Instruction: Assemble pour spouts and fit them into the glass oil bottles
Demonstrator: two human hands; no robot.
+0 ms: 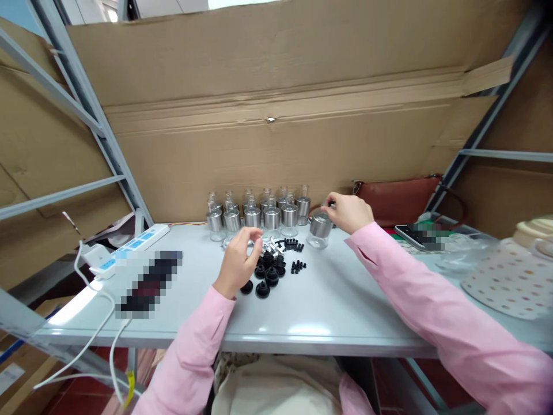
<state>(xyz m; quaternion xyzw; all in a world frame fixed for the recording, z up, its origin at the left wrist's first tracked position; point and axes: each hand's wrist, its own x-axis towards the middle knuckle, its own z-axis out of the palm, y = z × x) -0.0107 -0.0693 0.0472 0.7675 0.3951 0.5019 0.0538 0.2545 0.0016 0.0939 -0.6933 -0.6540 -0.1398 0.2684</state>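
My right hand (352,212) is closed at the neck of a glass bottle (320,227) with a silver metal band, upright on the table. A small black piece (332,203) shows between its fingertips; the bottle's mouth is mostly hidden. My left hand (237,262) hovers with bent fingers, thumb and forefinger apart, and nothing visible between them. Beside it lie round black stoppers (272,276) in a heap, with small white and silver parts (271,246) behind them. Short black pieces (298,267) and more black ones (294,245) lie in groups to the right.
Several banded glass bottles (252,217) stand in rows by the cardboard wall (276,161). On the left are a power strip (129,251) with cables and a blurred dark device (151,282). To the right are a brown bag (397,199), a phone (415,236) and a dotted container (510,276).
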